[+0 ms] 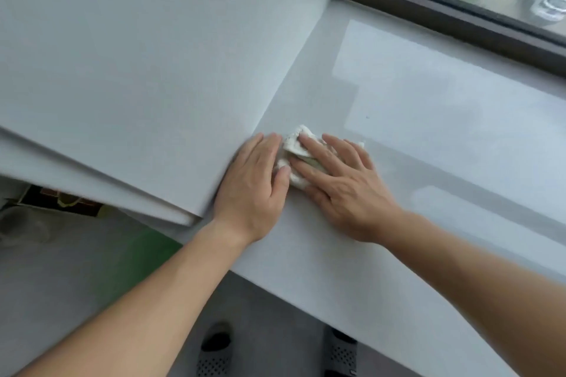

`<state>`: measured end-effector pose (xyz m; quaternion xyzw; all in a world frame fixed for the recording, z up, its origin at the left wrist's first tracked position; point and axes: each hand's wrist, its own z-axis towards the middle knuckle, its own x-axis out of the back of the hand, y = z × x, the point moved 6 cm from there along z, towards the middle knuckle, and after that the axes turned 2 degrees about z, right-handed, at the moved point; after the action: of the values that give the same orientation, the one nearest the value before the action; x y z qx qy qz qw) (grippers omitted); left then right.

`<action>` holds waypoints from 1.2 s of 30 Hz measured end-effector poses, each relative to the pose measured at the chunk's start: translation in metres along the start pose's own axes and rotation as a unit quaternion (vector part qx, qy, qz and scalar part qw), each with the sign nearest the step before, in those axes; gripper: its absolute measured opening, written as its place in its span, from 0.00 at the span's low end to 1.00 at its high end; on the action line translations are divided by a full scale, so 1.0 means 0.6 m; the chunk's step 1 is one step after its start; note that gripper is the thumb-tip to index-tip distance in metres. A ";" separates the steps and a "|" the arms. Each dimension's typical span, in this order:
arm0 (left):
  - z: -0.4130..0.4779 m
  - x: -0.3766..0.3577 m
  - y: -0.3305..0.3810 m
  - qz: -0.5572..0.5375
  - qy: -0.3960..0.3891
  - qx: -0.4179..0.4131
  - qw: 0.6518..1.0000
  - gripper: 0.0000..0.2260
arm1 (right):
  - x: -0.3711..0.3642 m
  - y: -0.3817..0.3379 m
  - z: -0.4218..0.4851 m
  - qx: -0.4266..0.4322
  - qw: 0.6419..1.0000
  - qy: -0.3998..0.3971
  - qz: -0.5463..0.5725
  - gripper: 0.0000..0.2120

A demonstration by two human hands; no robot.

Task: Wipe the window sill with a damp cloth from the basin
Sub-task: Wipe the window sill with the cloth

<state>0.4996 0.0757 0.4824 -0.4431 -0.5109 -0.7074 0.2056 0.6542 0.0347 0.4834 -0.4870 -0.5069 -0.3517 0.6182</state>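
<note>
A small crumpled white cloth lies on the grey window sill, close to the side wall. My right hand lies flat on it with straight fingers pressing down. Beside it, my left hand rests flat on the sill against the wall's corner, its thumb touching the cloth's near edge. Most of the cloth is hidden under the two hands. No basin is in view.
A grey side wall meets the sill at the left. The dark window frame runs along the back. Below the sill's front edge are the floor and my two slippers. Something green lies low at the left, blurred.
</note>
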 end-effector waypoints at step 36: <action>0.071 -0.040 0.026 0.198 -0.044 0.086 0.975 0.30 | 0.091 0.341 0.318 -0.018 1.000 -0.014 -0.015 0.19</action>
<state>0.5415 0.1043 0.4747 -0.5471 -0.4804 -0.5859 0.3559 0.8031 0.2776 0.4880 -0.4951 -0.5160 -0.3629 0.5974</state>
